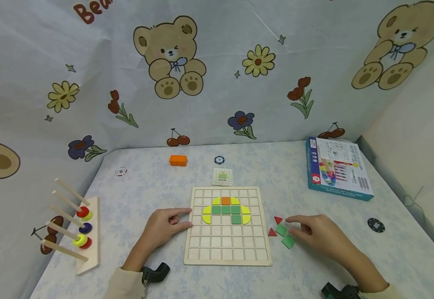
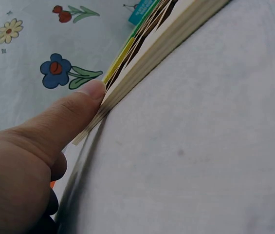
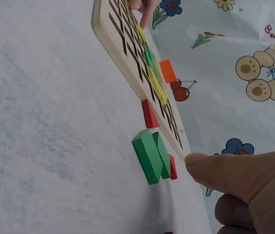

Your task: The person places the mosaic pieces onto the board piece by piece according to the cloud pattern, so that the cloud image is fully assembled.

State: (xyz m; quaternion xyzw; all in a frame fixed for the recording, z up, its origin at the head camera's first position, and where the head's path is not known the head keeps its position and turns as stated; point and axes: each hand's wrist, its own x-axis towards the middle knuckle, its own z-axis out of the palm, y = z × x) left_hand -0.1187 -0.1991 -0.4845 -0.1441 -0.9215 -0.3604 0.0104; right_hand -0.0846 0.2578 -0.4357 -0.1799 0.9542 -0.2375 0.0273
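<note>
A wooden grid board point(image 1: 227, 243) lies flat on the table, its upper cells holding green squares point(image 1: 226, 210), yellow rounded-corner pieces point(image 1: 207, 209) and one orange square point(image 1: 226, 201). My left hand point(image 1: 160, 227) touches the board's left edge with thumb and index fingertips; in the left wrist view the thumb point(image 2: 74, 114) rests against that edge. Right of the board lie two loose green squares point(image 1: 288, 241) and two red triangles point(image 1: 272, 232). My right hand point(image 1: 319, 234) is beside these pieces, thumb and index finger apart, with nothing visible between them.
Behind the board lie a small pattern card point(image 1: 222, 177), an orange block point(image 1: 178, 160) and a dark blue chip point(image 1: 219, 160). A peg stand point(image 1: 94, 236) with coloured rings is at left. A game box point(image 1: 340, 170) and black chip point(image 1: 376, 225) lie right; a pale chip point(image 1: 121, 171) lies back left.
</note>
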